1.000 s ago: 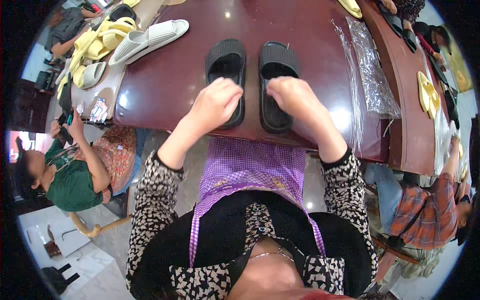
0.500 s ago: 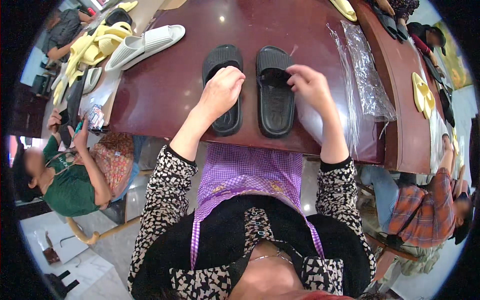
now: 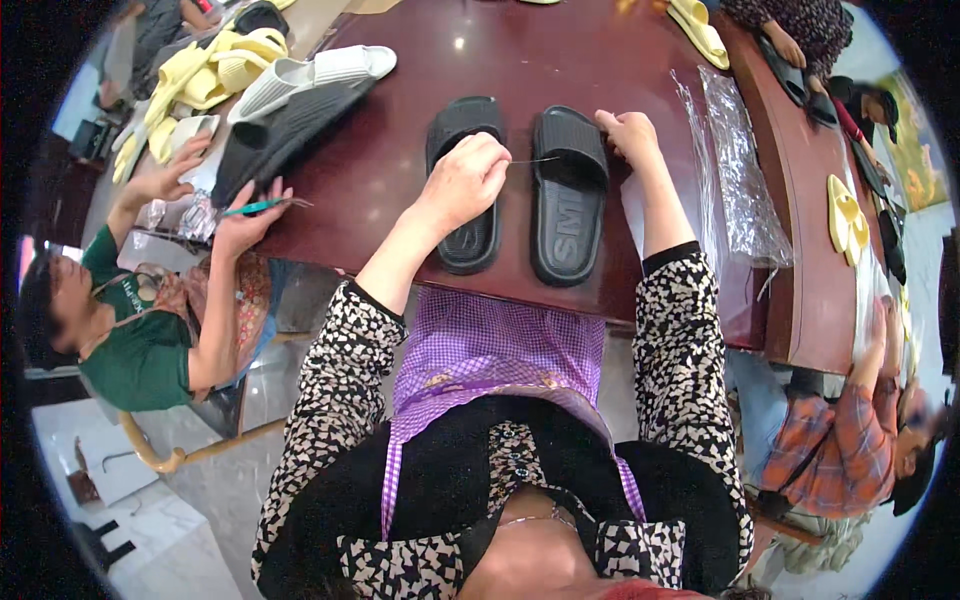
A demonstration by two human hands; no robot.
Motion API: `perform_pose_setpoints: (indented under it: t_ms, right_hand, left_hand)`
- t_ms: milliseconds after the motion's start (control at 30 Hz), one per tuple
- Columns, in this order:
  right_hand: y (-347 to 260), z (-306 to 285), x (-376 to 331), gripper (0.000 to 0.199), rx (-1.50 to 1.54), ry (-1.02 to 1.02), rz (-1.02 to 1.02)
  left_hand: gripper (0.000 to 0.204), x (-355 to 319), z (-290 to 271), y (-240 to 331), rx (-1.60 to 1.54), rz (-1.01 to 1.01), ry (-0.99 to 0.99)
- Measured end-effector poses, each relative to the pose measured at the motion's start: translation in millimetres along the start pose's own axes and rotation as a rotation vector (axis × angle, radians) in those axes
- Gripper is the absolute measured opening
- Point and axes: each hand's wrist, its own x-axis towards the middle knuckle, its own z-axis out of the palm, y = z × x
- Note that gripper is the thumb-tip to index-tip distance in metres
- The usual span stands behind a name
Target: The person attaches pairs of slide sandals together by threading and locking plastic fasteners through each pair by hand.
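Note:
Two black slide slippers lie side by side on the table before me, toe ends away from me. Over the left slipper (image 3: pixel 470 245), my left hand (image 3: pixel 463 185) is closed with fingertips pinched on a thin strand (image 3: pixel 532 161). That strand stretches rightward to the foot opening of the right slipper (image 3: pixel 567 220), where its far end is lost against the black. My right hand (image 3: pixel 630 137) is closed beside the outer edge of the right slipper's strap; whatever its fingers pinch is hidden.
Pale strands (image 3: pixel 703 200) in a bundle and a clear plastic bag (image 3: pixel 745 165) lie to the right on the dark red table (image 3: pixel 390 190). Yellow slippers (image 3: pixel 205 75) and a white slipper (image 3: pixel 315 75) are piled far left. A co-worker's hand (image 3: pixel 240 225) holds a teal-handled tool nearby.
My right hand has closed and moved up slightly, and a strand now shows stretched from my left hand. At left, the co-worker's hands have moved toward the table, beside a black slipper.

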Motion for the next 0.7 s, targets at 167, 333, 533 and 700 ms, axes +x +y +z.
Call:
perform_pose_setpoints:
  t_ms: [167,333,533,700]
  right_hand:
    - [-5,4,4,0.028,0.062,0.098,-0.184]
    - [-42,6,-1,0.020,0.316,0.143,-0.381]
    - [-79,18,-6,0.018,0.327,-0.013,-0.661]
    - [-77,20,-4,0.018,0.263,-0.161,-0.897]
  left_hand:
    - [0.002,0,-1,8,0.000,-0.049,-0.008]
    - [0.004,1,-5,6,-0.018,-0.066,0.026]
    - [0.006,-2,12,17,-0.012,-0.067,0.031]
    - [0.006,-9,33,37,-0.011,-0.040,0.048]
